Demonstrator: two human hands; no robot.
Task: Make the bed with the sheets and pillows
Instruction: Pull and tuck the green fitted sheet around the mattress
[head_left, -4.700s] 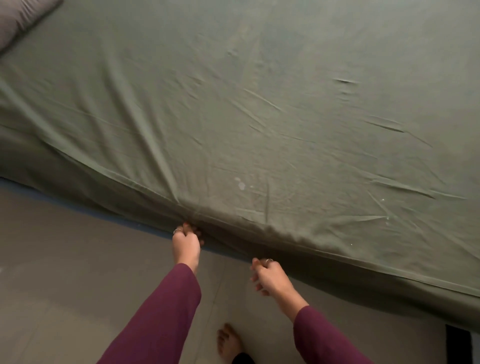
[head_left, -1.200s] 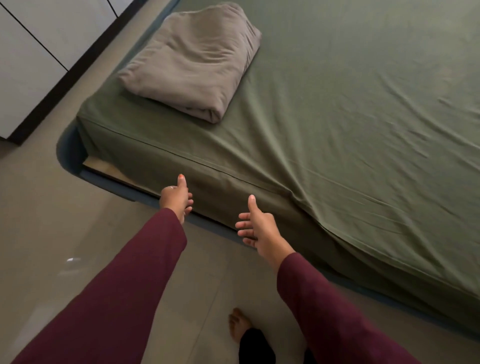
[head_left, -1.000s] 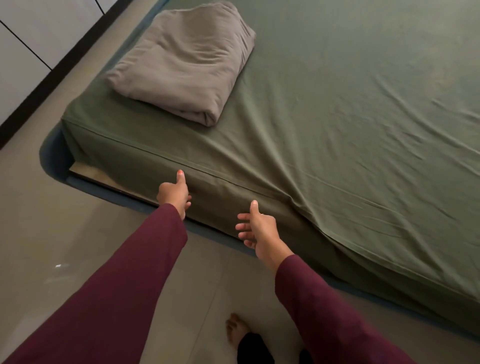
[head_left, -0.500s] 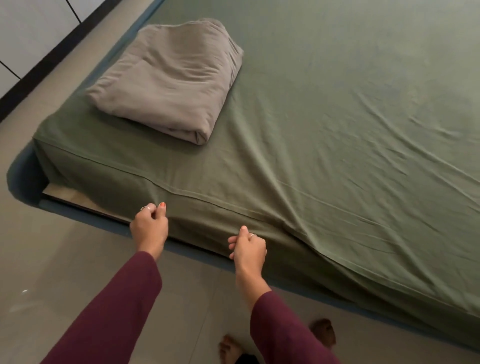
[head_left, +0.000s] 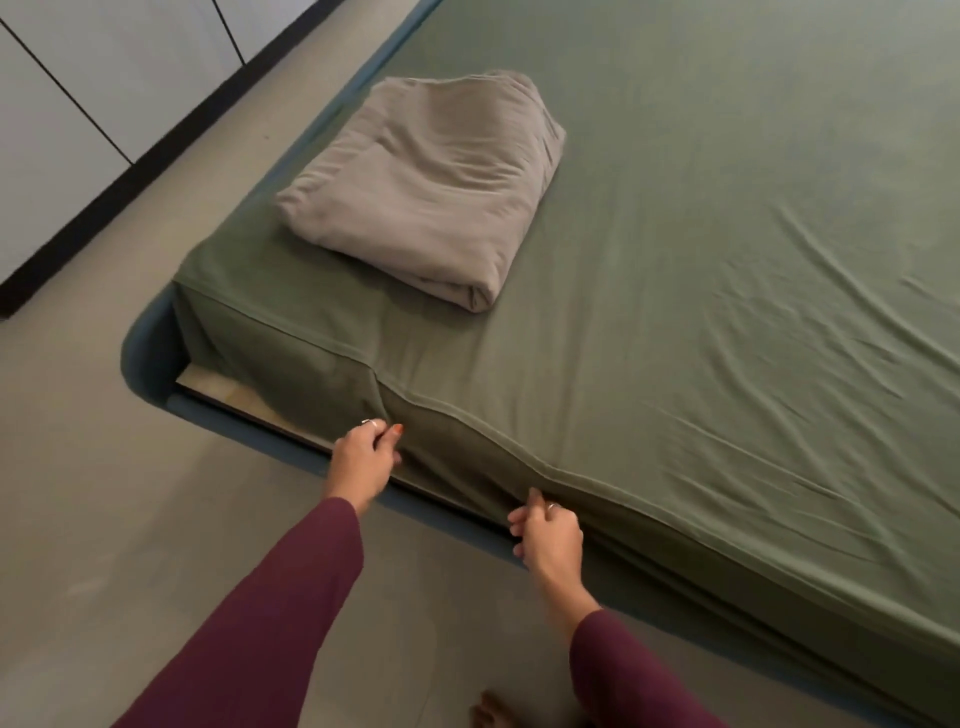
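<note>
A: Green sheet (head_left: 701, 291) covers the bed, side panel hanging loose near the corner; folded grey sheet (head_left: 431, 187) sits on top, parked for later.
B: Hands?
A: Left hand (head_left: 363, 457) and right hand (head_left: 550, 535) pinch the side fabric, arms extended down, likely to tuck.

Grey tiled floor (head_left: 104, 519) left of and below blue bed frame (head_left: 150, 358). White cabinet panels (head_left: 78, 78) with black plinth (head_left: 130, 171) far upper left of frame, well apart.
</note>
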